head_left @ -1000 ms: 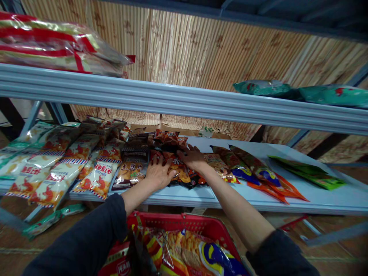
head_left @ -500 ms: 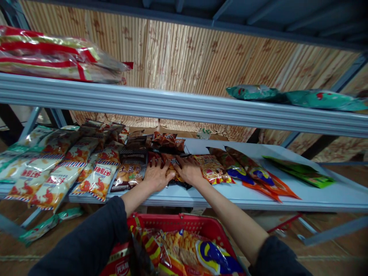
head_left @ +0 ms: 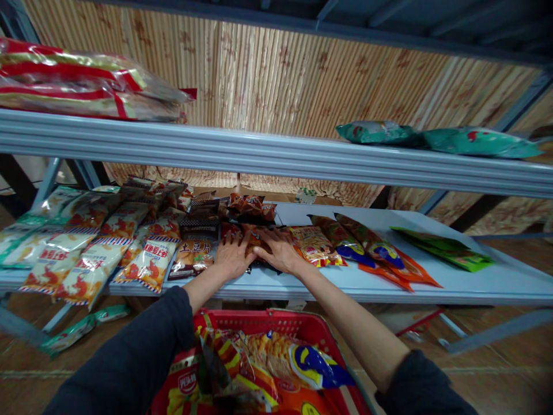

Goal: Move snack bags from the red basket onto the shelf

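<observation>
Both my hands lie flat on dark brown and orange snack bags on the lower shelf. My left hand has its fingers stretched out over the left part of these bags. Beside it my right hand presses down with spread fingers, the two thumbs close together. To the left lies a brown bag of potato chips, next to my left fingers. A red and yellow snack bag rests just right of my right hand. More brown bags sit behind my fingertips.
Below my arms stands a red basket holding several snack bags. White and orange shrimp snack bags overlap at the left. Green packets lie at the right. The upper shelf's edge crosses above my hands. One bag is below the shelf.
My hands stay on the brown bags, the right thumb now nearer the left hand. The view has shifted slightly, so more of the basket's contents shows.
</observation>
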Demonstrator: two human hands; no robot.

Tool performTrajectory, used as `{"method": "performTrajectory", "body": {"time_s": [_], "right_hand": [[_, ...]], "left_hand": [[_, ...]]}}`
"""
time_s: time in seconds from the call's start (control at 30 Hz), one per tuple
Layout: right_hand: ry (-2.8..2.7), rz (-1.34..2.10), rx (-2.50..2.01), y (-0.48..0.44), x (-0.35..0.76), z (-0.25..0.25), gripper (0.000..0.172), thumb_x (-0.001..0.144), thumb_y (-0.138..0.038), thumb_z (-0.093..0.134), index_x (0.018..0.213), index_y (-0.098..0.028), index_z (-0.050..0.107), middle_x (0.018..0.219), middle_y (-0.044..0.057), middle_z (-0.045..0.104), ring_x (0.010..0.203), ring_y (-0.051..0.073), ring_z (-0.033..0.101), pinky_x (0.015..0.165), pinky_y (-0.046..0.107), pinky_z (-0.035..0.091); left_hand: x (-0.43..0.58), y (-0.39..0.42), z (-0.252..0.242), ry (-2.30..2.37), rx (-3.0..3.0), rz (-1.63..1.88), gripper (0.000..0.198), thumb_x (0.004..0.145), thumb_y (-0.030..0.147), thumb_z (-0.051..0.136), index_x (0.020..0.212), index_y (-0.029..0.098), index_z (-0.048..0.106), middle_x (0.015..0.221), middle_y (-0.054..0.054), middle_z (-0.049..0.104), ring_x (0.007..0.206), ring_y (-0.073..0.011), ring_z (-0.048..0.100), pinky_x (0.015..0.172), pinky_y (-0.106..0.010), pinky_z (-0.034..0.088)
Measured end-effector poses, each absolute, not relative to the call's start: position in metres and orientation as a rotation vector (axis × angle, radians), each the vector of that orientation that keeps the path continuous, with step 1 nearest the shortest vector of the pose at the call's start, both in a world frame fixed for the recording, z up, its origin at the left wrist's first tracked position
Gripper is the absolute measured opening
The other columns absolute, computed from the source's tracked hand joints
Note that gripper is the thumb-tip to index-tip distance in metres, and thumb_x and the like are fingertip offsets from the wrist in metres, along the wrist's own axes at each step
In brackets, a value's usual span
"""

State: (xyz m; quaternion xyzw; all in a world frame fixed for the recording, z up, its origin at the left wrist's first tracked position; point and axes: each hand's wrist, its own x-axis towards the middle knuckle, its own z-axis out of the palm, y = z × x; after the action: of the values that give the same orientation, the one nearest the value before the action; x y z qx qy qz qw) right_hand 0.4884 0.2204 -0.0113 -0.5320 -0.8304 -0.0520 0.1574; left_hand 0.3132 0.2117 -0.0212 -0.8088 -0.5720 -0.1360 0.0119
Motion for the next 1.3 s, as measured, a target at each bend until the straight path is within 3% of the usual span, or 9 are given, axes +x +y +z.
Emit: {"method": "performTrajectory", "body": {"time_s": [0.13, 0.27, 0.53, 0.67, 0.87, 1.1, 1.3], "right_hand": [[-2.557, -0.011, -1.382, 0.21, 0.492, -0.017, 0.073, 0.078, -0.05, 0.057, 0.141, -0.028, 0.027, 0.145, 0.011, 0.031, 0.132, 0.03, 0.029, 0.104, 0.046, 0.03], [-2.503, 0.043, -1.365, 0.214, 0.491, -0.024, 0.071, 0.079, -0.035, 0.06, 0.141, -0.029, 0.026, 0.148, 0.01, 0.022, 0.134, 0.028, 0.025, 0.106, 0.044, 0.031], [-2.457, -0.009, -1.378, 0.215, 0.487, -0.021, 0.06, 0.081, -0.025, 0.052, 0.139, -0.021, 0.033, 0.146, 0.011, 0.025, 0.135, 0.027, 0.021, 0.108, 0.046, 0.027], [-2.493, -0.017, -1.371, 0.212, 0.486, -0.019, 0.059, 0.082, -0.027, 0.051, 0.138, -0.018, 0.034, 0.143, 0.014, 0.031, 0.134, 0.027, 0.024, 0.108, 0.046, 0.026], [-2.491, 0.001, -1.334, 0.211, 0.489, -0.018, 0.052, 0.084, -0.032, 0.05, 0.133, -0.018, 0.042, 0.139, 0.014, 0.039, 0.13, 0.025, 0.033, 0.106, 0.045, 0.029], [-2.258, -0.177, -1.628, 0.2, 0.497, -0.011, 0.05, 0.086, -0.039, 0.047, 0.132, -0.022, 0.043, 0.142, 0.012, 0.035, 0.13, 0.03, 0.029, 0.102, 0.047, 0.029], [-2.075, -0.162, -1.937, 0.191, 0.509, -0.008, 0.046, 0.086, -0.034, 0.044, 0.13, -0.022, 0.045, 0.137, 0.013, 0.042, 0.116, 0.029, 0.046, 0.094, 0.04, 0.037]], "left_hand": [[0.312, 0.211, -0.022, -1.8, -2.527, -0.422, 0.065, 0.088, 0.052, 0.027, 0.142, 0.014, 0.024, 0.142, -0.014, 0.037, 0.132, -0.0346, 0.027, 0.104, -0.046, 0.025], [0.308, 0.212, -0.022, -1.762, -2.588, -0.426, 0.069, 0.085, 0.05, 0.034, 0.141, 0.011, 0.024, 0.143, -0.015, 0.036, 0.133, -0.0332, 0.025, 0.106, -0.044, 0.024], [0.303, 0.221, -0.017, -1.702, -2.673, -0.472, 0.061, 0.081, 0.041, 0.043, 0.135, 0.015, 0.033, 0.139, -0.011, 0.042, 0.131, -0.0258, 0.031, 0.106, -0.036, 0.028], [0.302, 0.22, -0.021, -1.643, -2.66, -0.515, 0.056, 0.084, 0.041, 0.039, 0.131, 0.011, 0.04, 0.137, -0.014, 0.044, 0.132, -0.0262, 0.03, 0.108, -0.037, 0.026], [0.302, 0.212, -0.023, -1.69, -2.593, -0.545, 0.053, 0.087, 0.047, 0.035, 0.13, 0.017, 0.044, 0.14, -0.012, 0.04, 0.133, -0.0285, 0.026, 0.107, -0.043, 0.026], [0.3, 0.208, -0.02, -1.678, -2.586, -0.532, 0.05, 0.087, 0.046, 0.037, 0.127, 0.018, 0.048, 0.142, -0.011, 0.037, 0.134, -0.0285, 0.024, 0.108, -0.043, 0.023], [0.298, 0.204, -0.018, -1.726, -2.586, -0.513, 0.047, 0.087, 0.042, 0.038, 0.125, 0.016, 0.048, 0.141, -0.013, 0.036, 0.132, -0.0277, 0.029, 0.106, -0.041, 0.026]]}}
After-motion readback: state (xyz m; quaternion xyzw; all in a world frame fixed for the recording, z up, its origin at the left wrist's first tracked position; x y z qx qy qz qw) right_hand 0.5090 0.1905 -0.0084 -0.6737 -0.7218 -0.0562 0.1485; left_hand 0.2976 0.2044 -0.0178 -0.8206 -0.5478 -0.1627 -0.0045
